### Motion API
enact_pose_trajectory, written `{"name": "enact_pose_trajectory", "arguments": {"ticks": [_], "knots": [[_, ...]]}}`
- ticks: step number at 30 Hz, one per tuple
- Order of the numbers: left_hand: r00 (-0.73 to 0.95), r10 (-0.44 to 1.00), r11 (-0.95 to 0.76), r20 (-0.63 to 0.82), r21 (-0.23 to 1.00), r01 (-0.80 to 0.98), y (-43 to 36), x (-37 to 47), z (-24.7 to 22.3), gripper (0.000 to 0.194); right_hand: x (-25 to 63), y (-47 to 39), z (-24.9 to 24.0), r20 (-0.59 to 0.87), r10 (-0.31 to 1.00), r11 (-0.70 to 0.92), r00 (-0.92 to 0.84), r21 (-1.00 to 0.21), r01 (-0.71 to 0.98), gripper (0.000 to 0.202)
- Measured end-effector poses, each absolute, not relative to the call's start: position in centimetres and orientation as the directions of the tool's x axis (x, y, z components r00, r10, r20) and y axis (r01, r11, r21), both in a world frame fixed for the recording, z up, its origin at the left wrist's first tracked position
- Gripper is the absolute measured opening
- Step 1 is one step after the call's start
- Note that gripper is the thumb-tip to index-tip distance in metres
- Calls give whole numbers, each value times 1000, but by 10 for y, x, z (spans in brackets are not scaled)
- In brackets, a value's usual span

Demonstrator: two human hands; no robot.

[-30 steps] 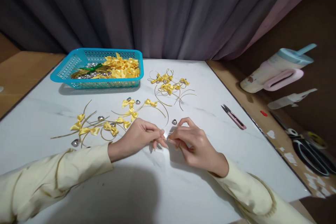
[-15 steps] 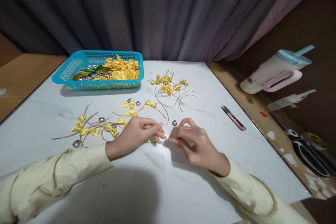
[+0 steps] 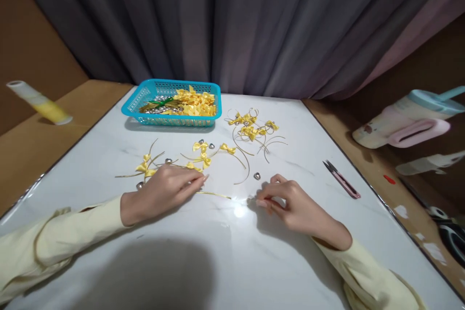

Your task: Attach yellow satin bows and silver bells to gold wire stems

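My left hand (image 3: 163,193) is low over the left group of yellow ribbon bows (image 3: 147,164), its fingers pressed together. What they hold, if anything, is hidden. A gold cord (image 3: 214,194) comes out from beneath that hand and lies on the table. To the right, my right hand (image 3: 286,203) pinches thumb and fingers together just above the tabletop. I cannot make out what is in the pinch. A silver heart-shaped bell (image 3: 257,176) lies just beyond those fingers. Another bow (image 3: 228,148) and a silver bell (image 3: 211,146) lie beyond my left hand.
A blue basket (image 3: 170,120) at the back holds bows, silver bells and tied gold cords. Right of it lies a cluster of bows on looped cords (image 3: 250,131). Thread snips (image 3: 341,180), a tumbler (image 3: 403,121) and a thread spool (image 3: 43,104) stand or lie around.
My hands have moved apart: the left has drawn away leftward toward the bows, while the right stays pinched. The view has shifted left, bringing the thread spool in.
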State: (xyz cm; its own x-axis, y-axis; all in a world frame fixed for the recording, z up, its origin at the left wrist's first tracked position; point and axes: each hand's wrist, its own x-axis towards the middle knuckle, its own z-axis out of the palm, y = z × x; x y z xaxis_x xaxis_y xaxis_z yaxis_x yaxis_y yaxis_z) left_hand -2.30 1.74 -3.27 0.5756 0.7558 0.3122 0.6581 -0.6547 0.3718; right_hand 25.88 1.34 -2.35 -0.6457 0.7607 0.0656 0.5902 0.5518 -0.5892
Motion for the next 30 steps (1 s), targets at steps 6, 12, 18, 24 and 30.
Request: {"name": "enact_pose_trajectory", "arguments": {"ticks": [6, 12, 18, 24, 30], "knots": [[588, 759, -650, 280, 396, 649, -1, -52, -31, 26, 251, 8, -24, -18, 709, 580, -705, -555, 597, 26], [478, 865, -482, 151, 509, 713, -12, -75, -26, 32, 238, 10, -22, -102, 671, 604, -735, -499, 621, 26], [328, 930, -128, -167, 690, 713, -21, -98, -23, 36, 229, 14, -17, -205, 642, 584, -739, -494, 644, 27], [249, 927, 38, -281, 730, 682, -28, -113, -23, 33, 228, 15, -20, -245, 621, 581, -745, -494, 647, 22], [289, 910, 61, -297, 786, 615, -30, -119, -20, 36, 227, 14, -20, -277, 587, 597, -761, -488, 638, 24]]}}
